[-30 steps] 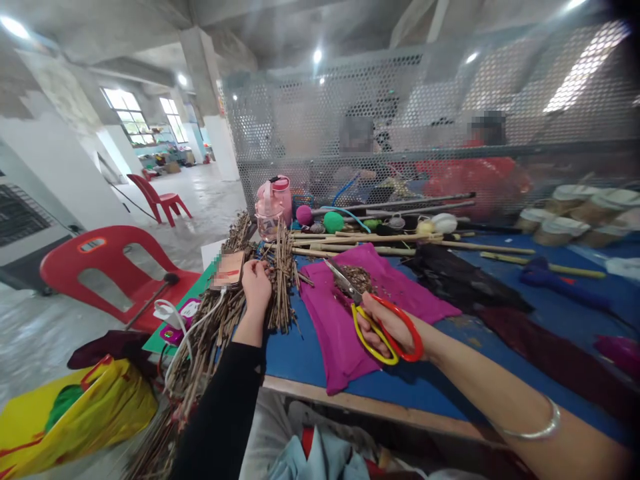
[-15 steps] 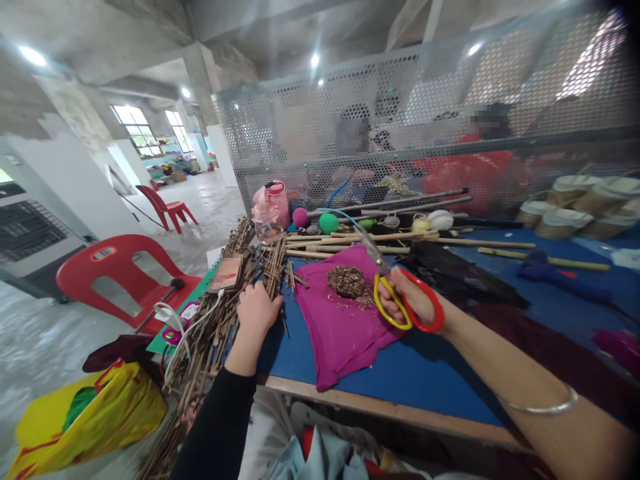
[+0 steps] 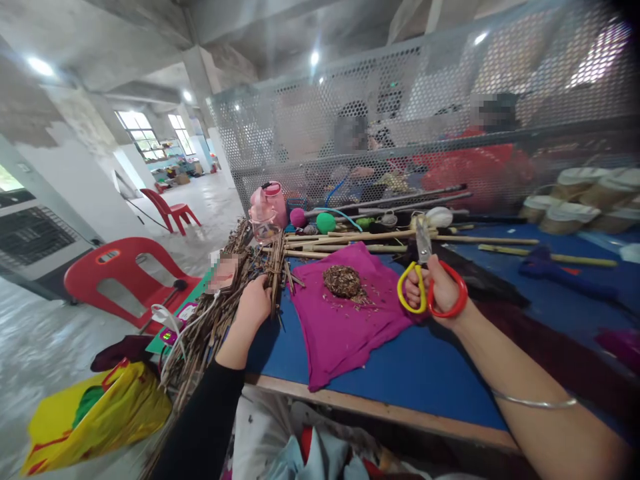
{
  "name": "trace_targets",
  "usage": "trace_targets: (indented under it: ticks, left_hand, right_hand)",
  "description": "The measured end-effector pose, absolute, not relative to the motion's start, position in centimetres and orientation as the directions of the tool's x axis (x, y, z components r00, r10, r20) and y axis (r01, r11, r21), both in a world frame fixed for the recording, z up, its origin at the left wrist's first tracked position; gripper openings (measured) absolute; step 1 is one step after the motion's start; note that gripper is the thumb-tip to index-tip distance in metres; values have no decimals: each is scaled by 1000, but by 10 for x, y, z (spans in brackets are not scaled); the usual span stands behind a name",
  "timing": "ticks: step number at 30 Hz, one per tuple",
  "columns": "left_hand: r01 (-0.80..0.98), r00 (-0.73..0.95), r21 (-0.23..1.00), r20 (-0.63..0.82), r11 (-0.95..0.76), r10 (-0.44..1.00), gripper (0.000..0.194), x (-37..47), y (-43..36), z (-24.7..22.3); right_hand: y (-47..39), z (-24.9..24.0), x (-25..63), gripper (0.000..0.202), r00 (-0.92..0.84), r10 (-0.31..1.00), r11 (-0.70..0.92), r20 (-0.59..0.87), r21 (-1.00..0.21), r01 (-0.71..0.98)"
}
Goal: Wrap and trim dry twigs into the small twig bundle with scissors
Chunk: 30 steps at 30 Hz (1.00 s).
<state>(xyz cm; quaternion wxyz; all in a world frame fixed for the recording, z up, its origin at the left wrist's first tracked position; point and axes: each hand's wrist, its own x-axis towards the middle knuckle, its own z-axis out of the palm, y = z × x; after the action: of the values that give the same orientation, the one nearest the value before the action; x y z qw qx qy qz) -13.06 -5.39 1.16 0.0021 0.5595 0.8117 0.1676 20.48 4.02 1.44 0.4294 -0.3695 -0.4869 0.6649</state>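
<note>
My right hand (image 3: 443,288) grips a pair of scissors (image 3: 423,243) with one yellow and one red handle loop, blades pointing up and away. My left hand (image 3: 255,301) is at the heap of dry brown stems (image 3: 220,327) on the table's left side, its fingers curled round some of them; the fingertips are partly hidden. Between the hands lies a magenta cloth (image 3: 335,347), spread on the blue table (image 3: 400,387). On the cloth sits a small mound of chopped dry plant bits (image 3: 344,282), with loose crumbs to its right.
Behind the cloth lie long sticks (image 3: 360,237), a green ball (image 3: 326,223) and a pink jug (image 3: 267,213). A perforated metal screen (image 3: 300,147) stands at the back, with people beyond. Covered pots (image 3: 570,217) are at right; a red chair (image 3: 125,273) and yellow bag (image 3: 100,413) at left.
My right hand has moved right with the scissors, away from the mound, and the blades now point more upright. My left hand, flatter before, now curls into the stems.
</note>
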Motion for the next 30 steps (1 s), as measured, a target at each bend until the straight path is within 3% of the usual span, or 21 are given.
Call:
trace_targets:
  ticks: [5, 12, 17, 19, 23, 30]
  left_hand:
    - [871, -437, 316, 147, 377, 887, 37, -141, -49, 10]
    - [859, -508, 179, 182, 479, 842, 43, -144, -49, 22]
    - [920, -392, 179, 367, 350, 843, 33, -148, -34, 36]
    - [954, -297, 145, 317, 263, 901, 36, -148, -24, 37]
    - [953, -303, 63, 177, 296, 937, 28, -146, -4, 34]
    - [948, -320, 92, 282, 306, 905, 37, -160, 8, 37]
  right_hand:
    - [41, 8, 202, 55, -398, 905, -265, -149, -930, -255]
    - [38, 9, 199, 55, -416, 896, -281, -154, -923, -262]
    - [35, 11, 197, 54, -412, 895, -289, -169, -925, -248]
    - [36, 9, 197, 53, -419, 894, -274, -160, -934, -230]
    - [39, 6, 197, 55, -416, 898, -249, -144, -945, -212]
    - [40, 4, 197, 55, -423, 895, -248, -141, -945, -212]
